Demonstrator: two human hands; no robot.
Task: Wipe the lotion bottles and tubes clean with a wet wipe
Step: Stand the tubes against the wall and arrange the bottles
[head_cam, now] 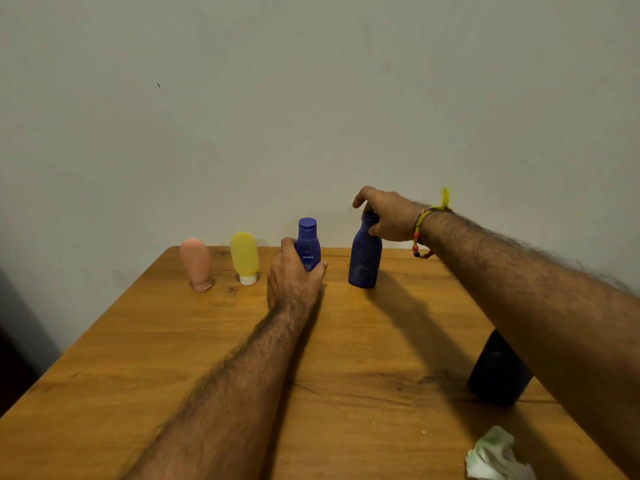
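Four containers stand in a row near the far edge of the wooden table [173, 358]. From left: a pink tube [195, 263] on its cap, a yellow tube [244, 256] on its white cap, a blue Nivea bottle [308, 240], and a larger dusty blue bottle [365, 259]. My left hand [294, 277] grips the Nivea bottle round its lower body. My right hand [386, 216] holds the larger bottle by its neck and top. A crumpled white wet wipe [497, 455] with green marks lies at the near right.
A dark bottle [495, 372] stands on the right side of the table, partly hidden under my right forearm. A plain wall rises right behind the table's far edge. The table's left edge drops to a dark floor area.
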